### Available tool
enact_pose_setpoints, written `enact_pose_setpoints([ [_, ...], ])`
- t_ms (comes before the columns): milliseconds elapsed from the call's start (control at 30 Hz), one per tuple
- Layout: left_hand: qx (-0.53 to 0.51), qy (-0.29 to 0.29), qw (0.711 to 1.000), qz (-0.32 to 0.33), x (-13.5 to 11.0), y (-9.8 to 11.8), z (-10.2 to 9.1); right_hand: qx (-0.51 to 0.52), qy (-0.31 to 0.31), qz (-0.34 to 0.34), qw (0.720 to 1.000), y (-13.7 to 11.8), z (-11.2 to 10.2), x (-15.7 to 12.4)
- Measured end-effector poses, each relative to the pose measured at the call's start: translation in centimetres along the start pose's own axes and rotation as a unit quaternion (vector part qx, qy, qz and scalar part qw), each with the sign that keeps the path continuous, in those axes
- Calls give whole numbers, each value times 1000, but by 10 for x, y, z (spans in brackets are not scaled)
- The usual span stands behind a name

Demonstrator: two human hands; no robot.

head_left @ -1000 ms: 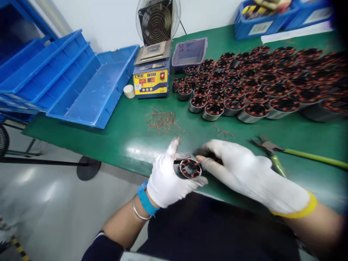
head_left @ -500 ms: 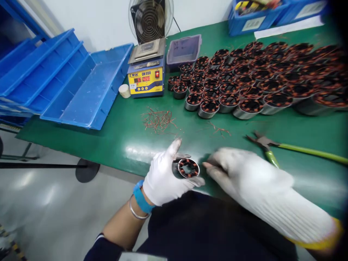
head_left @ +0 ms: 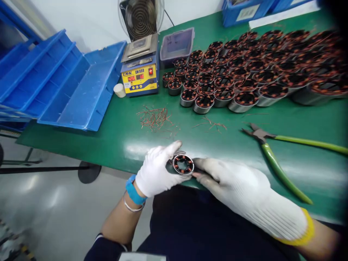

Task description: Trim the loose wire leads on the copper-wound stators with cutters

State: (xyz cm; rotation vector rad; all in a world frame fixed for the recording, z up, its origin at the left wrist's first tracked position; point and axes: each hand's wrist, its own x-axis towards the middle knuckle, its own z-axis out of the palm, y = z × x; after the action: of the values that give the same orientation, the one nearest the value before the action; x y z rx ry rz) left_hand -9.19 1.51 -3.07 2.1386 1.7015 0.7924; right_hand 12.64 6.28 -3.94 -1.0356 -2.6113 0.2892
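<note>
A small motor stator [head_left: 189, 165], a metal ring with copper windings and black insulation inside, is held near the table's front edge with its opening upward. My left hand [head_left: 157, 170], in a white glove, is wrapped round its left side, thumb and fingers curved about the ring. At the right side of the ring, my gloved right hand [head_left: 231, 181] closes its thumb and fingertips against it. Whether a wire is also pinched there is hidden. To the right of that hand lie cutting pliers [head_left: 261, 136] with green handles spread and jaws pointing left.
Several rows of wound stators [head_left: 223, 83] fill the back right. Cut copper wire bits [head_left: 154, 118] lie in front of the yellow-and-blue soldering pot [head_left: 140, 81]. Blue trays [head_left: 89, 121] stand left, a grey-purple bin [head_left: 176, 45] behind. A fan [head_left: 141, 18] is against the wall.
My right hand has moved left, away from the pliers' lower handle, and now touches the stator. My left hand still grips the stator. The whole view has shifted slightly.
</note>
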Motion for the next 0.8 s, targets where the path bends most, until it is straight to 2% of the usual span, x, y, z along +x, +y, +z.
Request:
enact_pose_setpoints([
  [200, -41, 11, 999, 14, 6, 9, -1, 14, 2, -3, 1000, 5, 1, -1],
  [367, -72, -3, 994, 79, 13, 21, -2, 59, -28, 0, 998, 13, -3, -3],
  [600, -23, -13, 995, 98, 17, 26, 5, 12, 34, -47, 998, 21, -19, -9],
  [700, -11, -7, 995, 102, 16, 27, 10, -46, 52, -66, 995, 19, -28, -16],
  [800, -8, 7, 994, 113, 15, 27, 13, -70, 60, -52, 994, 16, -38, -20],
])
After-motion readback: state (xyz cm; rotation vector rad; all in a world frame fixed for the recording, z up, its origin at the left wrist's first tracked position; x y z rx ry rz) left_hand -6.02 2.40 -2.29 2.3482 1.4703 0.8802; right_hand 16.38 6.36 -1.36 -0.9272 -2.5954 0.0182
